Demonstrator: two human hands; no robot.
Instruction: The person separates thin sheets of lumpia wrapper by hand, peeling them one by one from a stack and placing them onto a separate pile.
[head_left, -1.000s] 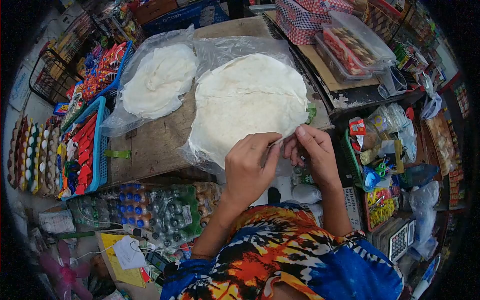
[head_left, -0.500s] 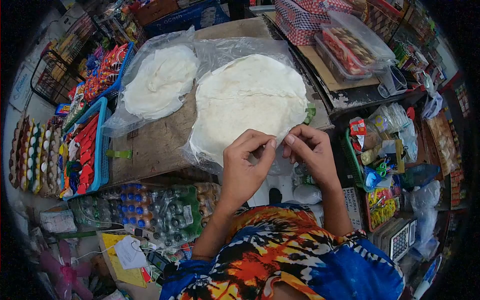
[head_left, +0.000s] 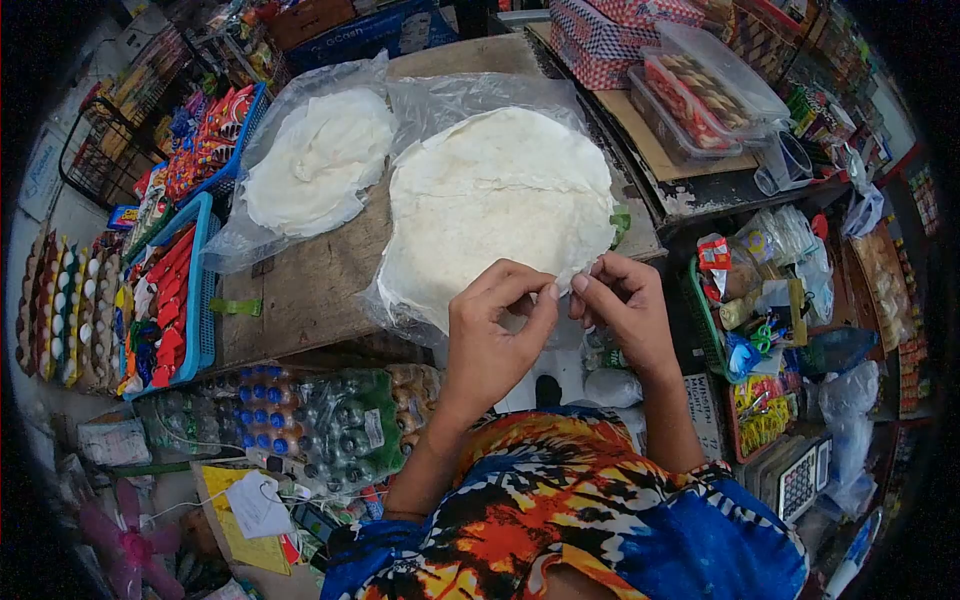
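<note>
Seemingly light, limp, easily torn: large white sheet (head_left: 500,190), on plastic (head_left: 490,90) atop wooden table (head_left: 300,295) | best held by its rim | my left hand (head_left: 482,325) and right hand (head_left: 635,312), fingertips bunched close together at its near edge; whether they grip it, I can't tell | "GCash" on blue box (head_left: 380,32); "WINSTON" on carton (head_left: 703,425)

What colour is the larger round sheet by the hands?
The larger round sheet is creamy white, best seen in the head view.
</note>
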